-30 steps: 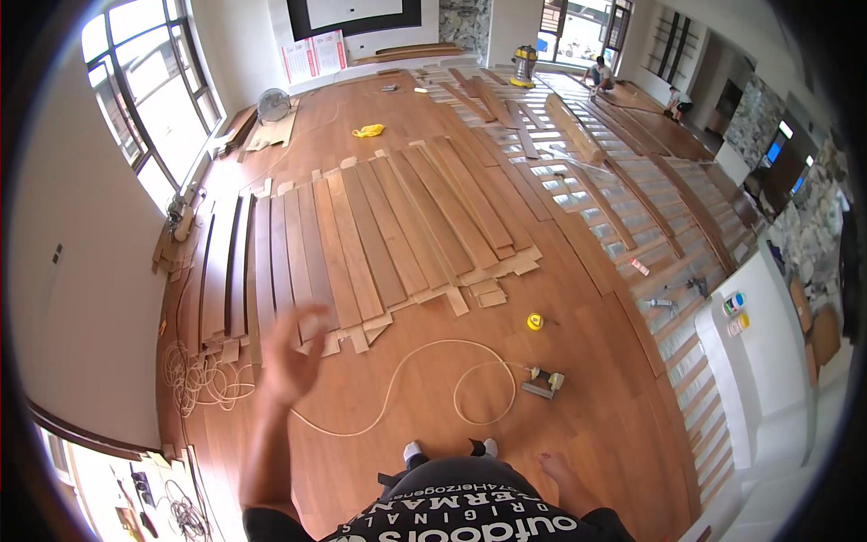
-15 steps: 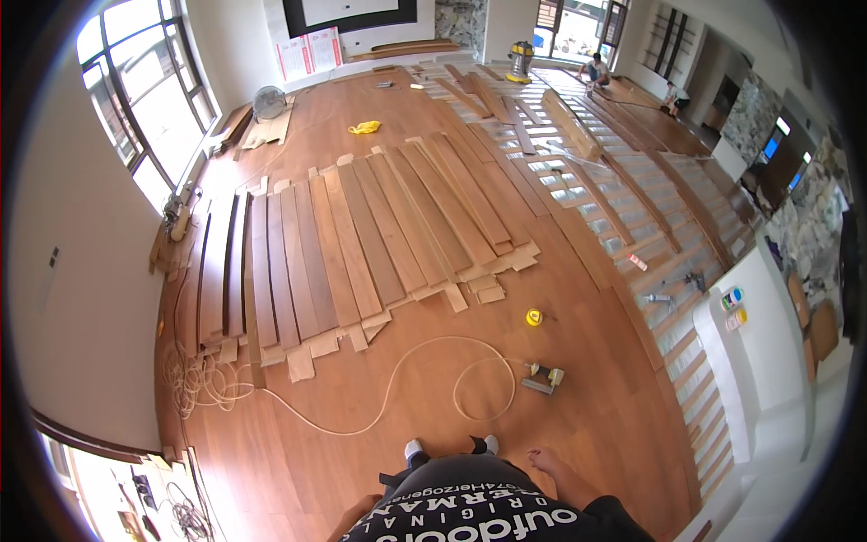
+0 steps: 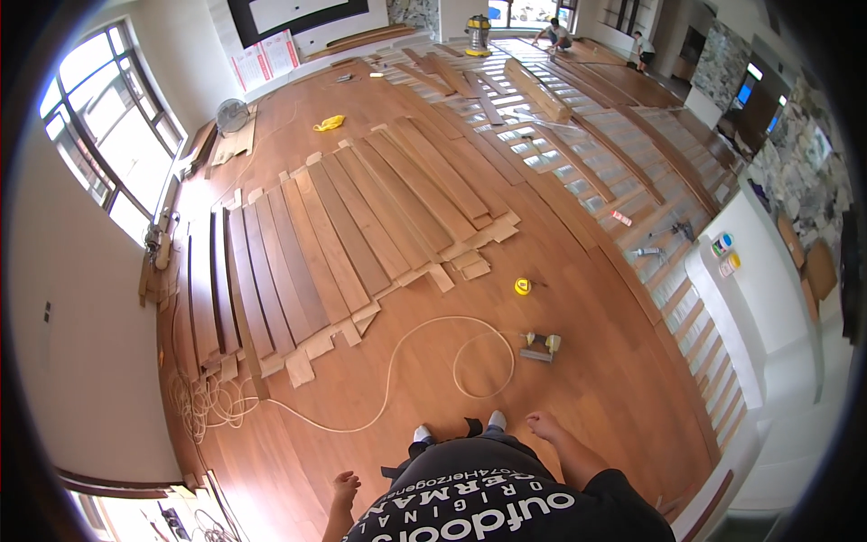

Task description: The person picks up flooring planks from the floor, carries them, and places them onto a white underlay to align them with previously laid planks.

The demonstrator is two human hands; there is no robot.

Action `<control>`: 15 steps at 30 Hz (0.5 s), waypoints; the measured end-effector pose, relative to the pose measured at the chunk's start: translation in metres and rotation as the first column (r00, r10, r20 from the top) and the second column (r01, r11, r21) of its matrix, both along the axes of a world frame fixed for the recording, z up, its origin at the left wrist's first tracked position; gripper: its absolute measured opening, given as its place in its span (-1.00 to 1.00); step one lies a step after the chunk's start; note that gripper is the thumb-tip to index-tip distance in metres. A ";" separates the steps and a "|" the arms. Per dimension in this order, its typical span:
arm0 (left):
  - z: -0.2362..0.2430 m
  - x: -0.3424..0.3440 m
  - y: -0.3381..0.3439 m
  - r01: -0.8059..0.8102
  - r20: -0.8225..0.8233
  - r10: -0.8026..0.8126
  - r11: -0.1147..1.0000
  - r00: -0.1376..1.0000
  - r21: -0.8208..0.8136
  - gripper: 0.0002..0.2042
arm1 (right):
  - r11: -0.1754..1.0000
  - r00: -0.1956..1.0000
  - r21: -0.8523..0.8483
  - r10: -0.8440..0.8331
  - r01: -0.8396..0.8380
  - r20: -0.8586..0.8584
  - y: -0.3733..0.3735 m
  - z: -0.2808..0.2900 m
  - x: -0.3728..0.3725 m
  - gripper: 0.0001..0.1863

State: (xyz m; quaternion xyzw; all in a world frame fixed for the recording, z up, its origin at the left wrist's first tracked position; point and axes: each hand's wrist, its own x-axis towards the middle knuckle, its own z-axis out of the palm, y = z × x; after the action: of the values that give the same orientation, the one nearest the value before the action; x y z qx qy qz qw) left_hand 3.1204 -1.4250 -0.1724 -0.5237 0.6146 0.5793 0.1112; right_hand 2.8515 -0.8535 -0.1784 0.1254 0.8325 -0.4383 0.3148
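My left hand point(image 3: 347, 483) hangs low beside my body above the wooden floor point(image 3: 614, 352), empty, fingers loosely bent and apart. My right hand point(image 3: 544, 426) is at my other side, also empty, fingers slightly bent. Nearest to it on the floor lies a nail gun point(image 3: 540, 347), joined to a looping pale air hose point(image 3: 393, 370). Beyond that sits a round yellow item point(image 3: 522, 286), perhaps a tape measure. Many long planks point(image 3: 339, 239) lie in rows on cardboard pieces point(image 3: 300, 369) across the middle of the room.
Right: battens over silver sheeting point(image 3: 704, 348), loose boards, white ledge point(image 3: 741, 334) with two tubs point(image 3: 728, 264). Back: vacuum point(image 3: 478, 36), two crouching or bending people point(image 3: 558, 36). Left: window, wall point(image 3: 81, 343), fan point(image 3: 232, 116), coiled hoses point(image 3: 194, 406).
My left hand has come down from over the planks to my side. My right hand is a little higher in view. The view has shifted slightly, with the room higher in frame.
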 end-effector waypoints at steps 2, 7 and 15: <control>-0.002 -0.009 0.011 0.061 0.001 -0.061 0.998 0.998 0.035 -0.66 | 0.996 0.996 0.045 0.084 -0.082 -0.021 -0.004 0.001 0.010 -0.72; 0.010 -0.041 0.055 0.294 -0.052 -0.292 0.955 0.955 0.028 -0.70 | 0.998 0.999 0.051 0.032 -0.032 0.002 0.039 -0.036 0.049 -0.72; 0.019 -0.037 0.023 0.350 0.008 -0.350 0.937 0.937 0.000 -0.67 | 0.989 0.993 0.113 0.100 -0.091 -0.070 0.070 -0.042 0.072 -0.73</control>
State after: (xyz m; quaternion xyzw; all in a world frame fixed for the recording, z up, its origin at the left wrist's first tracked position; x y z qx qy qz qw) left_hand 3.0836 -1.4023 -0.1537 -0.4086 0.6980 0.5478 0.2142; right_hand 2.9237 -0.7836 -0.2205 0.0859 0.8717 -0.3807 0.2963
